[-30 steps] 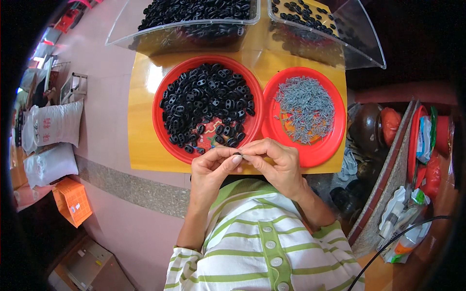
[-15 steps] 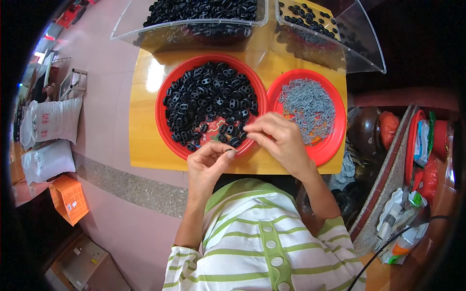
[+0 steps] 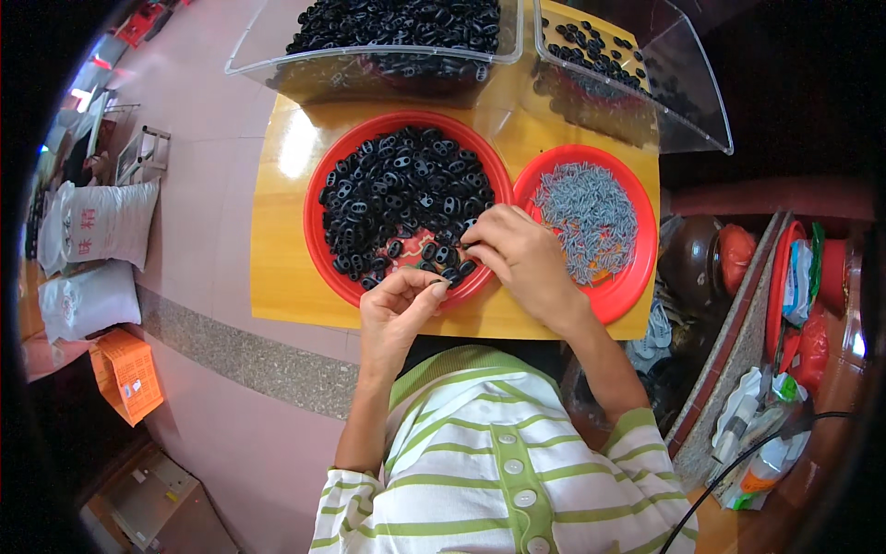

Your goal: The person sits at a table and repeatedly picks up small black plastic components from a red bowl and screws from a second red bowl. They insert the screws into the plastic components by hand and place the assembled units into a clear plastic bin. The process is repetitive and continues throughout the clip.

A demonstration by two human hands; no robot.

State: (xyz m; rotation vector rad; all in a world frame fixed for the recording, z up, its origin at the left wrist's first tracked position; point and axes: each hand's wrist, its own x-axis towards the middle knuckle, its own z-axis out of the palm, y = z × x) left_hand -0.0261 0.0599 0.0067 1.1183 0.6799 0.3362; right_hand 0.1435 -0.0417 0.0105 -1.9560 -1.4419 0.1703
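Note:
My left hand point(image 3: 397, 309) is closed at the near rim of a red round tray point(image 3: 318, 245), thumb and forefinger pinching a small black piece that barely shows. A pile of black oval two-holed plastic pieces point(image 3: 401, 189) fills most of that tray, with its patterned bottom showing near my hands. Over the tray's right rim, my right hand point(image 3: 526, 254) is closed in a pinch; whatever its fingertips hold is too small and dark to make out. To the right of it, a smaller red plate point(image 3: 648, 249) carries a heap of small grey screws point(image 3: 591, 217).
At the table's far side stand a clear plastic bin point(image 3: 369, 69) full of black pieces and a second clear bin point(image 3: 637, 97) with fewer. The yellow table point(image 3: 277, 268) ends close to my body. White sacks point(image 3: 106, 226) lie on the floor at left; jars and bags crowd the right.
The whole view has shifted slightly, with tray and bins a little lower. My right hand has turned a bit, its fingertips still by the tray's right side. The left keeps its pinch.

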